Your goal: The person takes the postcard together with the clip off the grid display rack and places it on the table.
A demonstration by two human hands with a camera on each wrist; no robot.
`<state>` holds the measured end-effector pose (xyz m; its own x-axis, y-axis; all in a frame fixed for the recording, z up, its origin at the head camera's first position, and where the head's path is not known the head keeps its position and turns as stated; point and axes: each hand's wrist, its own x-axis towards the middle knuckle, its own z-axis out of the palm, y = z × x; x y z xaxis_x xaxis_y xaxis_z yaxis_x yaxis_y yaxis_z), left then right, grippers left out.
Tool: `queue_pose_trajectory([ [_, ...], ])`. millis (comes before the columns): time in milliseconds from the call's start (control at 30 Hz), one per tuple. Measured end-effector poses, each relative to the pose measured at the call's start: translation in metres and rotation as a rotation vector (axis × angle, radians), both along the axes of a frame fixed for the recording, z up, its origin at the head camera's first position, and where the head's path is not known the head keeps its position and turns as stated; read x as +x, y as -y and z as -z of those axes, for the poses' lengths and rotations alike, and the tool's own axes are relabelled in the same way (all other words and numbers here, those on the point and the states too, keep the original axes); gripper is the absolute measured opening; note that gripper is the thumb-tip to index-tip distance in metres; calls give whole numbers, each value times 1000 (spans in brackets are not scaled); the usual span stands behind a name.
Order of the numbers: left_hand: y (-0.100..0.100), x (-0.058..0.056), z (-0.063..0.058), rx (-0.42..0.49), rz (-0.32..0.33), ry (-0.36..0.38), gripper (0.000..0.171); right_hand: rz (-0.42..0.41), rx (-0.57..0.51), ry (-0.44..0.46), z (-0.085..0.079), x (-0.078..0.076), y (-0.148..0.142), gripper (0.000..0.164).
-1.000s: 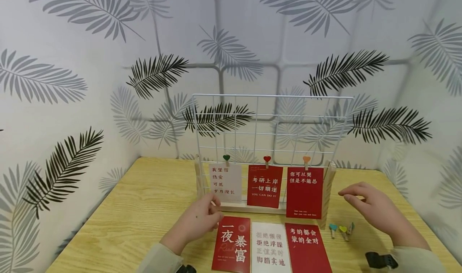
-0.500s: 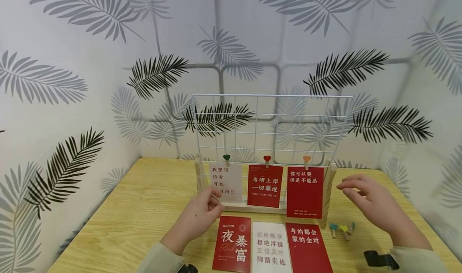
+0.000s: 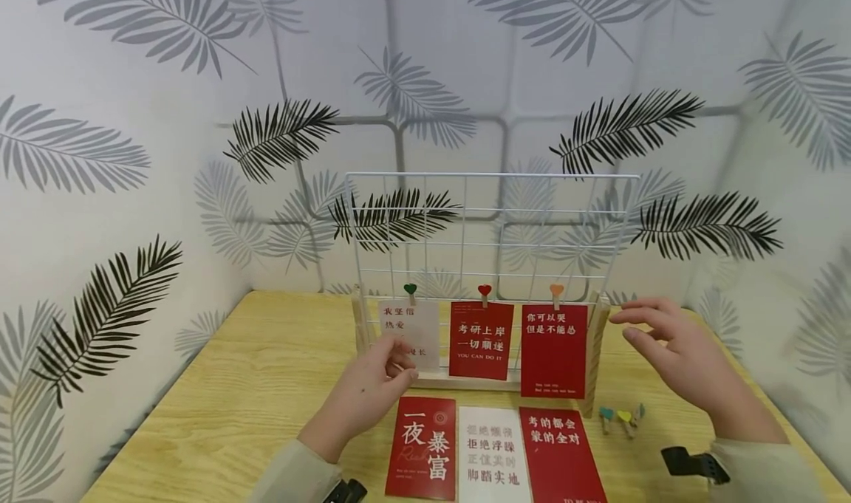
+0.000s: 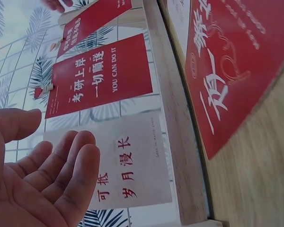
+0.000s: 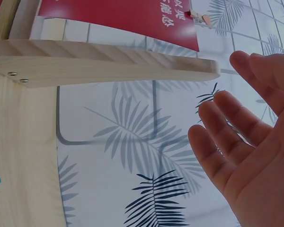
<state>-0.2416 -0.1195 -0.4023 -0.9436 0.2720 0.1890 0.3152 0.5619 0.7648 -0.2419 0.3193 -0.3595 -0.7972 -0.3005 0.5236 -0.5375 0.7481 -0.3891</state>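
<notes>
Head view: wire rack (image 3: 492,174) upright on the surface (image 3: 266,385), long axis left-to-right, left hand (image 3: 369,391) in front of its white card (image 3: 425,333), right hand (image 3: 674,355) just off its right post (image 3: 597,340), both empty, fingers loose, neither clearly nearer.

White back wall (image 3: 452,38), left wall (image 3: 93,230) and right wall (image 3: 784,296), all patterned with grey and black feathery leaf prints; grey rounded-rectangle lines on the back one too. Table (image 3: 266,355) is yellowish wood-grain, far edge by the back wall. Light soft, fairly even, upper back wall greyer.
</notes>
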Motion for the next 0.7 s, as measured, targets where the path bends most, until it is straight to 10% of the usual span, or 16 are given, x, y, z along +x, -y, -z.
queue_pose_trajectory([
  [700,-48,-6,-13,-6,48,-9,36,18,60,-1,-31,-12,35,30],
])
